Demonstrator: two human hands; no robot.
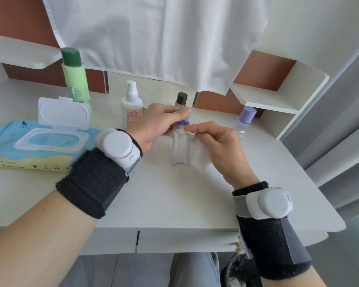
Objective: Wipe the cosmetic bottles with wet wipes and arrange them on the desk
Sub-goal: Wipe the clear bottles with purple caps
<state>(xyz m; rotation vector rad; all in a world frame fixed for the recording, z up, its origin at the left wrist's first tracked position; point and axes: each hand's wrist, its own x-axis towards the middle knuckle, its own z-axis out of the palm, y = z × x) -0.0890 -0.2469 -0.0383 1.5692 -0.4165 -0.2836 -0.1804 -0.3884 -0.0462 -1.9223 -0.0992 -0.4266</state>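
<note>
Head view looks down on a white bench [174, 199] where both hands meet over a clear bottle [181, 150] with a purple cap. The bottle stands upright near the bench's middle; whether its base touches the surface cannot be told. The left hand [153, 127] grasps the cap end from above, fingers curled round it. The right hand [218, 146] pinches a white wet wipe [201, 158] against the bottle's shoulder, and the rest of the wipe hangs down beside the bottle's right side. Behind the hands stand a white pump bottle [131, 108] and a small black-capped bottle [181, 100]. A tall green bottle [75, 79] stands farther back on the left, and a lilac-capped bottle [245, 123] stands to the right. A blue wipes pack [29, 148] lies at the left with its lid flipped open. Both wrists wear black bands with white devices. A white cloth [153, 38] hangs behind the bench.
</note>
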